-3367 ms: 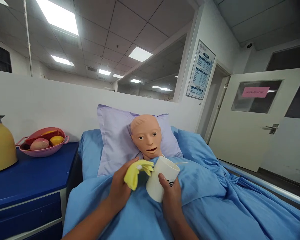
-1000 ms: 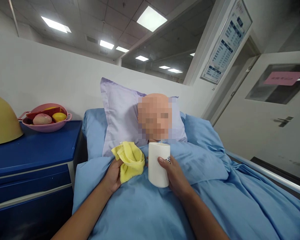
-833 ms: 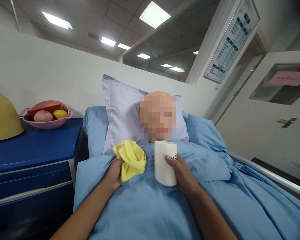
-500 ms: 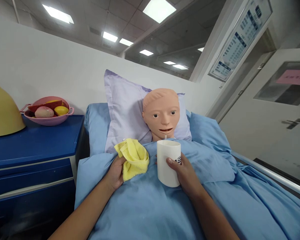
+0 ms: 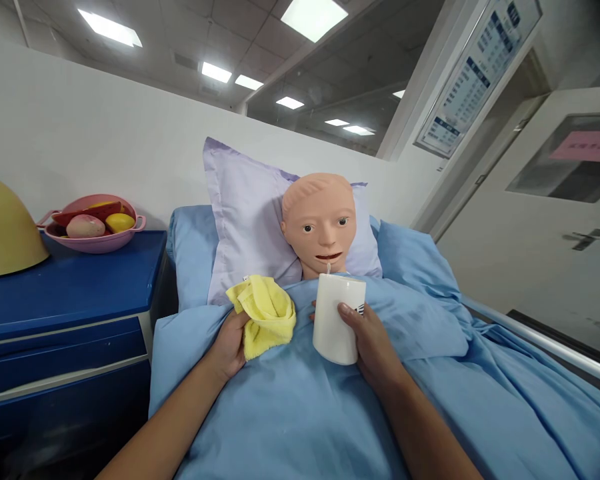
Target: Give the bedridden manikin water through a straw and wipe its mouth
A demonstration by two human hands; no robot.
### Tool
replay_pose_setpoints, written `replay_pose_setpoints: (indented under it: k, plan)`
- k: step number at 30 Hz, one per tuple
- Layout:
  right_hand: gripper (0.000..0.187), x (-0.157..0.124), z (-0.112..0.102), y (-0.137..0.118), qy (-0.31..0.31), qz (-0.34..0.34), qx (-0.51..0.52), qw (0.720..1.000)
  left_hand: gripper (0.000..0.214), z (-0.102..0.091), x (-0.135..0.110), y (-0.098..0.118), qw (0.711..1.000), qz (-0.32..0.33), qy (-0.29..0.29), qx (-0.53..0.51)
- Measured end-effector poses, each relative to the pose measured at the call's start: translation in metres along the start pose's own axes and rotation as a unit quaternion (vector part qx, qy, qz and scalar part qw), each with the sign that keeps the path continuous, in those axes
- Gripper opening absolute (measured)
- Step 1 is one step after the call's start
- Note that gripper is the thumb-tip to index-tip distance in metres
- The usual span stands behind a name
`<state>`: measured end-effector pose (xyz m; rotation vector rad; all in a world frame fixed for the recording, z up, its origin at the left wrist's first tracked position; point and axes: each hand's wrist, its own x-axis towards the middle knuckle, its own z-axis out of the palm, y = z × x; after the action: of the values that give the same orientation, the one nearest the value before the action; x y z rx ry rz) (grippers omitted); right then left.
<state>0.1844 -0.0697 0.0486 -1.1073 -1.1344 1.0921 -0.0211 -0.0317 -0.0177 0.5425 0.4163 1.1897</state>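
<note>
A training manikin (image 5: 319, 223) lies in bed, its head on a lilac pillow (image 5: 245, 227), covered to the neck by a blue blanket (image 5: 300, 413). My right hand (image 5: 373, 347) is wrapped round a white cup (image 5: 335, 317), held upright just below the manikin's chin. A thin straw (image 5: 329, 268) rises from the cup to the manikin's mouth. My left hand (image 5: 230, 347) grips a crumpled yellow cloth (image 5: 265, 313), resting on the blanket left of the cup.
A blue bedside cabinet (image 5: 65, 293) stands at the left with a pink fruit bowl (image 5: 96, 223) and a yellow kettle (image 5: 5, 227) on it. A metal bed rail (image 5: 545, 343) runs along the right. A white door (image 5: 545, 220) is beyond it.
The cup has gone from tilted toward the manikin to upright and shifted slightly right and up under the chin. The cloth has dropped from near the mouth onto the blanket.
</note>
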Motion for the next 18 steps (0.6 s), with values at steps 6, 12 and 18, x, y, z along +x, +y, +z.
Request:
replay_pose_setpoints:
  k: [6,12,18]
  plan:
    - [0.048,0.0003,0.0024,-0.0029,0.017,0.003,0.039,0.999,0.039,0.0001,-0.0003,-0.0002,1.0,-0.001,0.006,-0.001]
    - [0.052,0.0019,-0.0019,0.0046,0.004,-0.004,-0.024,1.0,0.04,-0.0007,0.0009,-0.0011,1.0,0.003,0.002,0.0]
    - [0.054,0.0016,-0.0026,0.0052,0.003,-0.009,-0.041,0.999,0.039,0.0006,-0.0006,-0.0007,1.0,0.004,0.008,0.003]
